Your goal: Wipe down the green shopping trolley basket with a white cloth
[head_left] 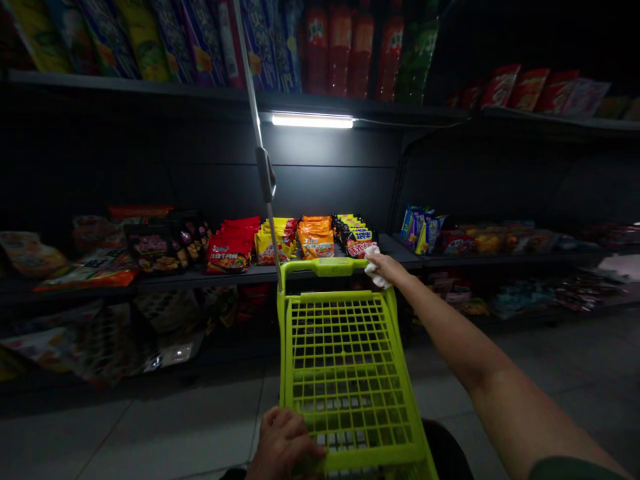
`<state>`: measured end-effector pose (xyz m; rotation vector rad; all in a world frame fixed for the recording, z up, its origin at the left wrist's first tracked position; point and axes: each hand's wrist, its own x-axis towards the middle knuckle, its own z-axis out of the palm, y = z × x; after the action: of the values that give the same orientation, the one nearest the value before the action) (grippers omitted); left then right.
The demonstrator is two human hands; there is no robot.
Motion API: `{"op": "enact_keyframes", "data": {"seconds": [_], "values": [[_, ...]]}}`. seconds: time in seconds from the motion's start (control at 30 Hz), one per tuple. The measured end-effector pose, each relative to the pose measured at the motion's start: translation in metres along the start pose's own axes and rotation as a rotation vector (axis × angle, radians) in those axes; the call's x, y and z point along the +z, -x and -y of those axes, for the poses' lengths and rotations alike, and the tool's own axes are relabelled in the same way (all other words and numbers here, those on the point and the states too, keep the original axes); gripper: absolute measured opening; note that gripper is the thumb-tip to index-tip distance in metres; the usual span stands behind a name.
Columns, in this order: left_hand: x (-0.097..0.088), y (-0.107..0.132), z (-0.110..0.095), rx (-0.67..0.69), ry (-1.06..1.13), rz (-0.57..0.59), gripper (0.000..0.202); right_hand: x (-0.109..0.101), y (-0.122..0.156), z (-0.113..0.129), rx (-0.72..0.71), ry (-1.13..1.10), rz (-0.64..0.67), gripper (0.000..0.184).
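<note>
A yellow-green plastic shopping cart (350, 370) with a grid surface stands in front of me. Along its far end runs a handle bar (333, 267). My right hand (389, 268) reaches forward and presses a white cloth (376, 267) against the bar's right end, fingers closed on it. At the near left side of the cart, my left hand (287, 443) grips the edge with curled fingers; part of the hand is cut off by the frame's bottom.
A thin metal pole (253, 100) rises along the cart's left side. Behind the handle, a dark shelf holds red noodle packets (230, 247), orange packets (316, 238) and other bags. Bottles (340, 50) stand on the upper shelf, above a lit lamp (313, 121). Tiled floor (165, 407) lies below.
</note>
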<state>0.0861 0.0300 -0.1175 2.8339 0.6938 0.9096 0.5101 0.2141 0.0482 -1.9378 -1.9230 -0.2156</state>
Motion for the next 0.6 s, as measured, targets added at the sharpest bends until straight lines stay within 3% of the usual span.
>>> {"op": "enact_keyframes", "data": {"seconds": [0.1, 0.23, 0.33, 0.6], "values": [[0.000, 0.000, 0.000, 0.025, 0.004, 0.013, 0.042, 0.001, 0.016, 0.003, 0.069, 0.152, 0.013, 0.040], [0.000, 0.002, -0.009, -0.037, -0.007, -0.019, 0.042, 0.016, 0.039, 0.035, 0.152, 0.304, 0.003, 0.033], [-0.003, 0.005, -0.016, -0.079, -0.022, -0.042, 0.038, 0.022, 0.050, 0.058, 0.134, 0.365, 0.060, 0.022], [-0.012, 0.014, -0.025, -0.121, -0.055, -0.080, 0.043, 0.015, 0.037, 0.080, 0.025, 0.364, 0.132, 0.022]]}}
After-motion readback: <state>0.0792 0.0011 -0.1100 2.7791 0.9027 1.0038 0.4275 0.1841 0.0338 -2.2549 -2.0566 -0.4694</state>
